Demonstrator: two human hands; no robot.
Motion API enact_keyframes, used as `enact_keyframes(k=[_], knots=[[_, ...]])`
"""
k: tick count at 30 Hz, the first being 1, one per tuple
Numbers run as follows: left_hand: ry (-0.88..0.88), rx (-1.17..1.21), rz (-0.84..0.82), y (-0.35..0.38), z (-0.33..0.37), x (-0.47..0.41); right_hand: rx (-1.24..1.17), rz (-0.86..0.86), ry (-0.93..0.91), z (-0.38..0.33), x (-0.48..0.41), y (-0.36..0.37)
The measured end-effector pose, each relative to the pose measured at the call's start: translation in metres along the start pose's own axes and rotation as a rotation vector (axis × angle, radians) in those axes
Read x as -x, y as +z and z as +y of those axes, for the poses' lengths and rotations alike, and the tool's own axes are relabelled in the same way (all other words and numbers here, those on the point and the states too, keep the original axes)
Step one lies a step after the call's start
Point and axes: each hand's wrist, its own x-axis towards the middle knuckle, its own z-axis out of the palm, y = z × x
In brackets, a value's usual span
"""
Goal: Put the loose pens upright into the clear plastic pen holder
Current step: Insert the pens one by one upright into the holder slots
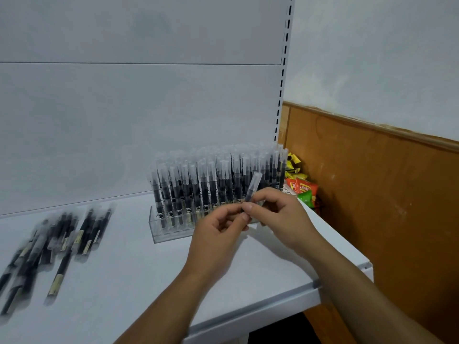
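One slim black pen [252, 188] with a frosted clear cap, pinched tilted between my left hand [218, 234] and right hand [278, 214], in front of the clear plastic pen holder [171, 227] packed with upright pens. Many loose pens [54, 244] lie scattered at the left of the smooth white shelf [149, 281]. Bare shelf between pile and holder; brown wooden panel [372, 182] beyond the shelf's right edge.

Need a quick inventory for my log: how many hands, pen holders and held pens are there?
Hands: 2 (left hand, right hand)
pen holder: 1
held pen: 1
Total: 4
The loose pens and those standing in the holder are too blurred to count.
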Motion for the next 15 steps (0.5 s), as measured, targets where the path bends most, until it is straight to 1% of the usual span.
enact_keyframes(k=[2, 3, 5, 7, 9, 12, 15], knots=[[0.064, -0.157, 0.045, 0.0, 0.004, 0.001, -0.071, 0.035, 0.0, -0.004, -0.003, -0.007], [0.111, -0.267, 0.075, 0.0, 0.005, 0.002, -0.097, 0.078, 0.004, -0.007, -0.006, -0.013], [0.213, -0.483, 0.132, 0.001, 0.007, 0.003, -0.109, 0.22, 0.0, -0.011, -0.015, -0.027], [0.282, -0.653, 0.178, 0.002, 0.008, 0.004, -0.05, 0.374, -0.011, -0.012, -0.026, -0.041], [0.292, -0.8, 0.179, 0.002, 0.006, 0.005, 0.056, 0.463, -0.022, -0.011, -0.035, -0.05], [0.251, -0.958, 0.118, 0.003, 0.003, 0.007, 0.211, 0.451, -0.015, -0.004, -0.045, -0.057], [0.237, -1.039, 0.094, 0.003, 0.0, 0.008, 0.341, 0.397, -0.004, 0.005, -0.05, -0.057]])
